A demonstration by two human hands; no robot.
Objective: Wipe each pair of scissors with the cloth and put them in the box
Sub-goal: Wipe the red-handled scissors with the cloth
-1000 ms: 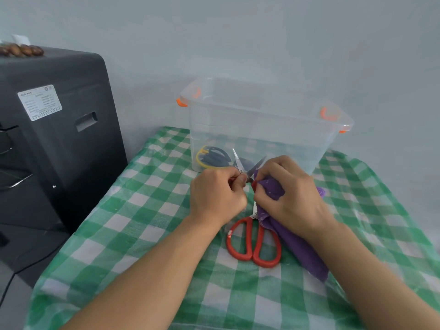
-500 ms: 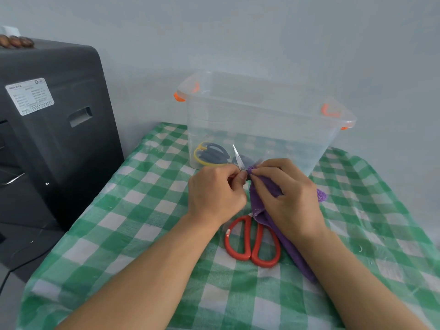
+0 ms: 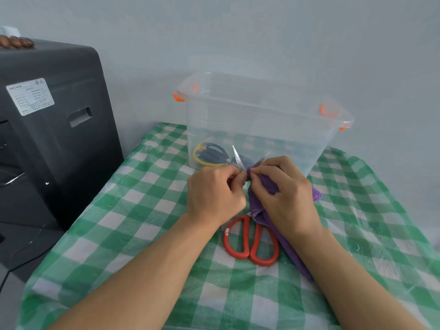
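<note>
Red scissors (image 3: 251,239): near table (image 3: 133,210) middle, blades apart, before box (image 3: 262,129). Left hand (image 3: 214,194) pinches 1 blade; right hand (image 3: 283,194) pinches cloth (image 3: 259,210) round the other. Risk: slipping cloth exposes edge, nicking fingers.

1. Under my work lies a green-and-white checked tablecloth (image 3: 133,225), covering the table.
2. To my left stands a dark grey machine (image 3: 47,129) with a white label (image 3: 30,96) on its side and a recessed grip beside that.
3. Brown beads (image 3: 16,42) rest on its top.
4. A pale blue-grey wall (image 3: 262,32) rises behind.
</note>
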